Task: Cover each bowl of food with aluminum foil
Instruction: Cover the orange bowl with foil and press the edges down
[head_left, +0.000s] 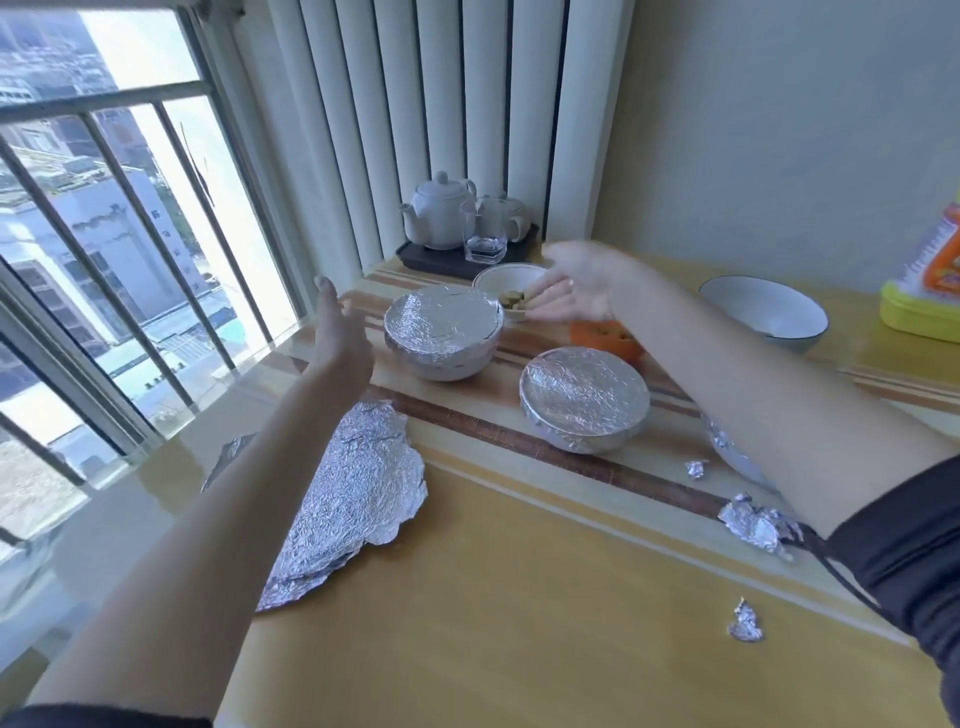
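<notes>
Yellow table (519, 597) by the big window (104, 234), w/ a striped runner across it. That's where all my bowls sit.

Both my hands are up in the air, out over the far end. My left hand (337, 332) has flat, loose fingers and holds nothing. My right hand (576, 291) is spread wide too, palm up, nothing in it. Its fingertips are right by the small white bowl (498, 283).

That small bowl has food bits in it and no foil yet. I think it's next, so my hands are going there. It sits at the back, just behind the first foil-covered bowl (444, 330). The second foil-covered bowl (584, 400) is nearer to me. An orange bowl (605, 338) w/ food is between them and my right arm, also open on top. One more foil bowl peeks out under my right arm, I can't see much of it.

The loose foil sheet (353, 493) lies flat near the left table edge, under my left arm, close so I can grab it fast. Small foil scraps (756, 525) lie on the right.

Room is tight at the back: a tea tray w/ teapot (439, 210) and glass (485, 231) is just behind the small bowl. Lots of free table near me, so prob. best to pull the bowl this way.
</notes>
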